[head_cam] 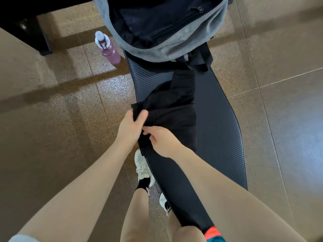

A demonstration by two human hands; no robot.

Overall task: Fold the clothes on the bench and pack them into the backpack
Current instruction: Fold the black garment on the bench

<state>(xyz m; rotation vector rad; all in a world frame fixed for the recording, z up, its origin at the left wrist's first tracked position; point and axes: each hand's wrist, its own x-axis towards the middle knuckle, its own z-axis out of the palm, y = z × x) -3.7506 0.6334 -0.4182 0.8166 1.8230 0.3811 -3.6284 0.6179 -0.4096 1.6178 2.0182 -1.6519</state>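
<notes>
Hands both pinching black garment (172, 109): left hand (130, 127) grips its corner, right hand (162, 141) just beside, to straighten an edge for folding.

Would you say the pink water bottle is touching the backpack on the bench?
Apart. In the head view the pink water bottle stands on the floor left of the bench, and brown floor shows between it and the backpack.

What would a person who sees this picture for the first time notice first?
First, the two hands in the middle: the left hand and the right hand both grip a black garment that lies on the dark ribbed bench. At the far end of the bench stands an open grey backpack, and on the floor to its left a pink water bottle.
</notes>
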